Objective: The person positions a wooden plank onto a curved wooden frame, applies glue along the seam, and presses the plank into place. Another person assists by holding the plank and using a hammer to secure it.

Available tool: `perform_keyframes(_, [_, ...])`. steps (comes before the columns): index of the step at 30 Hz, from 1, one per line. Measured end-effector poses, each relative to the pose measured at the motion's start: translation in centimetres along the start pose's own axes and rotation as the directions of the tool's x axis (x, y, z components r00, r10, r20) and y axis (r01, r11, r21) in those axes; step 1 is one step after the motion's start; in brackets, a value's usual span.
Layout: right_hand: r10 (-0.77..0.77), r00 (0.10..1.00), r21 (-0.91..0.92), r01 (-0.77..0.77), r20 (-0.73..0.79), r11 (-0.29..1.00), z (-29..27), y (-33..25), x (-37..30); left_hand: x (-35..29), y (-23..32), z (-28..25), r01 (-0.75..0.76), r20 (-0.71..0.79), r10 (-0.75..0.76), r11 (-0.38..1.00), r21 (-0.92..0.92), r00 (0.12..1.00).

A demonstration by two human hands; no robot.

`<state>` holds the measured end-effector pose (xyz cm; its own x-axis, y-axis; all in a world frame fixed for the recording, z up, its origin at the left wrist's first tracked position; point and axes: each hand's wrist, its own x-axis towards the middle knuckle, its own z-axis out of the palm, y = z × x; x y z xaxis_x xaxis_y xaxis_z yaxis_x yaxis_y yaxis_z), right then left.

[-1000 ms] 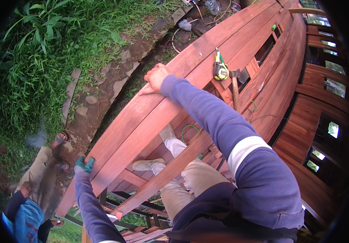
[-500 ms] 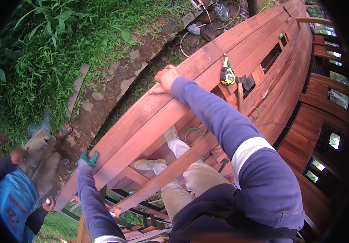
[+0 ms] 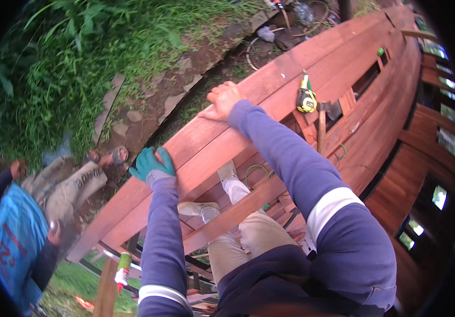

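A long reddish-brown wooden plank (image 3: 195, 138) runs diagonally along the outer edge of a curved wooden frame. Curled over its outer edge, the fingers of my bare right hand (image 3: 224, 101) grip it. My left hand (image 3: 153, 165), in a teal glove, lies on the same edge farther down and to the left, its fingers apart. A yellow-and-black tape measure (image 3: 306, 100) rests on the planking to the right of my right hand. Beside it is a hammer (image 3: 322, 127) with a wooden handle. Both my feet stand between the boards below.
A co-worker in a blue top (image 3: 18, 232) is at the lower left. Near my left forearm is a green-and-white tube with a red tip (image 3: 123, 270). Beyond the plank lie a stone-edged ditch and grass (image 3: 106, 47). Slatted wooden panels (image 3: 423, 153) stand at right.
My left hand has moved up along the plank, closer to my right hand, which stays on the edge. The co-worker's legs and arms have shifted. The tube has come into sight.
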<state>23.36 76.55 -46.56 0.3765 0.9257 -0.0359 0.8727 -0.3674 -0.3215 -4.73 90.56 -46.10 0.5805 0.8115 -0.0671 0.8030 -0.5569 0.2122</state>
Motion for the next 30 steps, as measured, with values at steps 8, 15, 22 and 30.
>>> perform_keyframes(8, [-0.070, 0.998, -0.075, 0.069, -0.010, 0.995, 1.6, 0.6, 0.6, -0.6, -0.6, 0.5, 0.129, 0.053, -0.129, 0.992, -0.002, 0.990])
perform_keyframes(15, [-0.048, 0.999, -0.092, 0.047, -0.009, 0.995, 2.0, 1.4, 0.8, -0.3, -0.4, 1.2, 0.007, 0.155, -0.010, 1.000, 0.020, 0.988])
perform_keyframes(22, [-0.052, 0.994, -0.038, 0.048, -0.093, 0.998, 2.0, 1.8, 0.5, 0.3, 0.6, 0.9, -0.074, -0.023, 0.073, 0.996, -0.047, 0.997])
perform_keyframes(30, [0.394, 0.824, 0.166, -0.358, -0.408, 0.919, 1.7, -4.0, -12.4, 1.1, 1.3, 2.5, -0.208, -0.009, 0.209, 0.975, 0.074, 0.978])
